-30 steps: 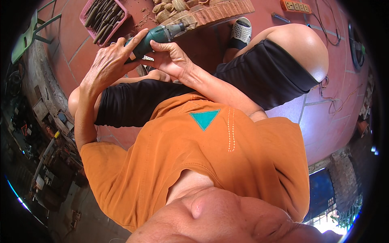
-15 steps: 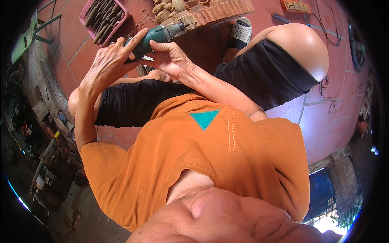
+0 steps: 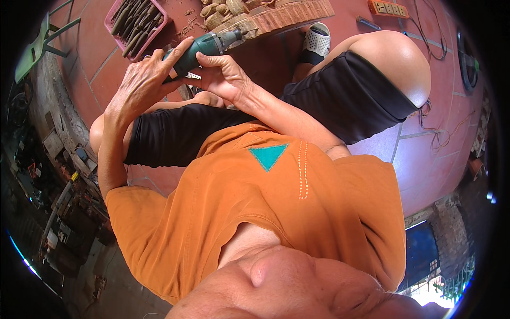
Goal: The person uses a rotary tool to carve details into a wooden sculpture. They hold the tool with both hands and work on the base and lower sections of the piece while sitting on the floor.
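Both my hands are on a green die grinder (image 3: 204, 51) with a dark collar, tilted so that its nose points up and to the right. My left hand (image 3: 142, 80) closes over the rear end, with the index finger stretched along the body. My right hand (image 3: 226, 80) grips it from below, its thumb lying against the side and the other fingers partly hidden. The grinder's tip comes up to the edge of a carved wooden piece (image 3: 289, 17); whether it touches the wood I cannot tell.
A pink plastic basket (image 3: 166, 22) of long dark carving tools stands at the far left, near a green chair (image 3: 33, 55). An orange socket strip (image 3: 389, 8) with cables lies far right. My white slipper (image 3: 317, 38) is beside the carving, on red floor tiles.
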Available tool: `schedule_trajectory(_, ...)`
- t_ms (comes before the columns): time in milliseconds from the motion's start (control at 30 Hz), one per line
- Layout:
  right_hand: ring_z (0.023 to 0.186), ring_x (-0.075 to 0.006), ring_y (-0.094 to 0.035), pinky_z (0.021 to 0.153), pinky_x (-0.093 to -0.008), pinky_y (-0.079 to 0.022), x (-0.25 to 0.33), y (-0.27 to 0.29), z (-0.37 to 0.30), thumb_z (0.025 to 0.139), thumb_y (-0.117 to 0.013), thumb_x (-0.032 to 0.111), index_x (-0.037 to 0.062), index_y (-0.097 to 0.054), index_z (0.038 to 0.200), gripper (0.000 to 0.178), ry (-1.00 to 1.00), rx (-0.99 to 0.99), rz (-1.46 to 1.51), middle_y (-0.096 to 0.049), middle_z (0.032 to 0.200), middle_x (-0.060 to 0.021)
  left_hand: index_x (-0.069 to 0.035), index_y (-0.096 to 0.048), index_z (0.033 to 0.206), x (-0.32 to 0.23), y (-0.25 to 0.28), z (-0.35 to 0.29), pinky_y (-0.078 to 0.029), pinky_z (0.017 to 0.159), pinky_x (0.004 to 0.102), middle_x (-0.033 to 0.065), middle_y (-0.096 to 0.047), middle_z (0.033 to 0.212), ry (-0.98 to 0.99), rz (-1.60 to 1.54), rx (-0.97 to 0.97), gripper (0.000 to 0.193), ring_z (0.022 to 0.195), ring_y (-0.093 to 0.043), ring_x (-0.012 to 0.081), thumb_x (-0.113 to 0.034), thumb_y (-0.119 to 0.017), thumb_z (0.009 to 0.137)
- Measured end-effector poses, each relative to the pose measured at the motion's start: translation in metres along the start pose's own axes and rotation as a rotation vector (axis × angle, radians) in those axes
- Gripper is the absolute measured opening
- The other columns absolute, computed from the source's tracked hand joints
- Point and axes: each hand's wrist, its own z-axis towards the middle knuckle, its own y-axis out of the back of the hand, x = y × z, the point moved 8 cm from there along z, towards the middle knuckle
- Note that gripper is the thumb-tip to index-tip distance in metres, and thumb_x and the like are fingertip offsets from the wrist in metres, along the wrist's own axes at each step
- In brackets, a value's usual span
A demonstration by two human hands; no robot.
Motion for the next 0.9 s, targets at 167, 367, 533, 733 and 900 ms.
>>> schedule_trajectory(167, 0.110, -0.0222, -0.060, 0.100, -0.0522, -0.043, -0.0001, 0.0006, 0.0001, 0.086, -0.070, 0.008, 0.0097, -0.058, 0.114, 0.031, -0.002, -0.006, 0.007, -0.063, 0.112, -0.0057, -0.030, -0.026, 0.152, 0.0001, -0.0002, -0.0001, -0.052, 0.061, 0.0397, 0.0120, -0.059, 0.086, 0.013, 0.008, 0.014, 0.082, 0.073, -0.064, 0.0277, -0.032, -0.071, 0.083)
schedule_trajectory(367, 0.111, -0.0225, -0.060, 0.100, -0.0529, -0.044, 0.0002, 0.0016, -0.0005, 0.086, -0.070, 0.008, 0.0095, -0.058, 0.114, 0.031, -0.003, -0.009, 0.004, -0.063, 0.111, -0.0061, -0.030, -0.026, 0.152, -0.0022, 0.0023, 0.0003, -0.052, 0.062, 0.0403, 0.0122, -0.060, 0.087, 0.003, 0.020, 0.010, 0.082, 0.074, -0.064, 0.0286, -0.032, -0.071, 0.083)
schedule_trajectory(533, 0.109, -0.0227, -0.061, 0.101, -0.0549, -0.043, 0.0015, -0.0034, -0.0001, 0.085, -0.070, 0.009, 0.0101, -0.059, 0.112, 0.029, 0.001, 0.013, -0.010, -0.064, 0.109, -0.0059, -0.029, -0.026, 0.152, -0.0013, 0.0016, 0.0000, -0.052, 0.062, 0.0401, 0.0124, -0.060, 0.087, 0.008, 0.003, 0.007, 0.081, 0.074, -0.064, 0.0288, -0.030, -0.071, 0.084)
schedule_trajectory(733, 0.108, -0.0229, -0.061, 0.101, -0.0553, -0.044, 0.0051, -0.0071, 0.0012, 0.085, -0.070, 0.009, 0.0098, -0.060, 0.111, 0.028, 0.009, 0.022, -0.026, -0.065, 0.107, -0.0062, -0.029, -0.026, 0.152, -0.0010, 0.0036, -0.0002, -0.052, 0.062, 0.0393, 0.0126, -0.059, 0.086, 0.017, 0.029, -0.010, 0.081, 0.074, -0.065, 0.0278, -0.029, -0.071, 0.084)
schedule_trajectory(900, 0.108, -0.0228, -0.061, 0.100, -0.0547, -0.044, 0.0041, -0.0071, -0.0003, 0.086, -0.070, 0.009, 0.0096, -0.060, 0.111, 0.028, 0.008, 0.019, -0.017, -0.064, 0.108, -0.0062, -0.029, -0.026, 0.152, -0.0014, 0.0038, -0.0001, -0.053, 0.062, 0.0394, 0.0125, -0.059, 0.086, 0.017, 0.017, -0.002, 0.081, 0.073, -0.065, 0.0277, -0.029, -0.071, 0.084)
